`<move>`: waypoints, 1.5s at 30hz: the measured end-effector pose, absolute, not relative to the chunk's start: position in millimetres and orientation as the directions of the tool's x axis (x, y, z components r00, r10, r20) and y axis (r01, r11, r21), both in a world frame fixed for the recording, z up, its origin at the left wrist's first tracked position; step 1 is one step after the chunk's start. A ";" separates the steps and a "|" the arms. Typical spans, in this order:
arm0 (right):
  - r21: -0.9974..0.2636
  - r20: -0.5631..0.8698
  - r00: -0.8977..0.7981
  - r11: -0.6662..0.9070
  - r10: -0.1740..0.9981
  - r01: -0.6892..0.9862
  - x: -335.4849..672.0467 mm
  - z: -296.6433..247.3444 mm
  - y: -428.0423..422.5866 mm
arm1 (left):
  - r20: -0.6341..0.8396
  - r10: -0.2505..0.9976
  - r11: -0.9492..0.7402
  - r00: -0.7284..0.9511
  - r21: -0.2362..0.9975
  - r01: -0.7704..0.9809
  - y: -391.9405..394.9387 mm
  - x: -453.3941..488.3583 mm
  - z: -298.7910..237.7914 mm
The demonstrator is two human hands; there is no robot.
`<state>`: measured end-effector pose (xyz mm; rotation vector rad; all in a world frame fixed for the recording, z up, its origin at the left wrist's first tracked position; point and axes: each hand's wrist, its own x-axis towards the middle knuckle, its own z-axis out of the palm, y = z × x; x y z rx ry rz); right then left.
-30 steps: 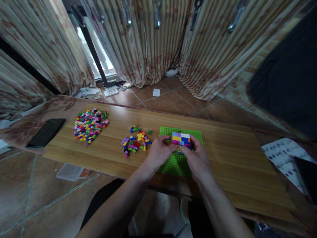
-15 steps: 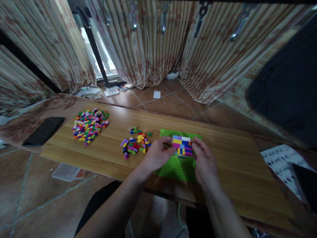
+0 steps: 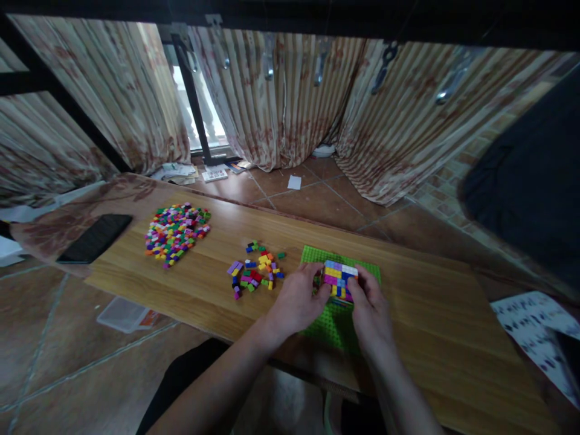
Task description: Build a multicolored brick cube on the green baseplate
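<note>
A block built of multicoloured toy bricks (image 3: 336,273) sits over the green studded baseplate (image 3: 333,329); whether it is attached or held just above cannot be told. My left hand (image 3: 299,297) closes on the block's left side, thumb at the near corner and fingers at the far one. On the opposite side my right hand (image 3: 372,308) grips it, with the thumb lying over the top near the right edge and the fingers behind. The hands hide the block's sides and parts of the baseplate.
Loose bricks (image 3: 256,277) are scattered left of the baseplate on the wooden board (image 3: 408,362). Farther left lies a bigger brick pile (image 3: 177,232), then a black tablet-like slab (image 3: 96,238). A printed sheet (image 3: 537,329) lies at the right, and a clear plastic container (image 3: 122,314) on the floor.
My right thumb has come over the top of the brick block from its right side. The left hand keeps its place by the block. The whole view has shifted slightly.
</note>
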<state>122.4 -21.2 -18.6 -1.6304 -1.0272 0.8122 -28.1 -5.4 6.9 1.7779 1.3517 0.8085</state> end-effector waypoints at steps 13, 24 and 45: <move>-0.986 -0.097 0.470 -0.148 0.877 0.072 124.4 -17.8 -18.2 | 0.007 0.948 -0.202 0.318 0.785 0.586 25.0 -110.4 19.5; -0.982 -0.079 0.492 -0.152 0.867 0.110 127.1 -24.4 -16.8 | -0.146 0.921 -0.199 0.362 0.622 0.757 17.2 -139.2 18.6; -0.987 -0.072 0.468 -0.132 0.881 0.096 122.7 -17.1 -17.5 | -0.018 0.926 -0.276 0.377 0.649 0.709 18.5 -125.0 33.2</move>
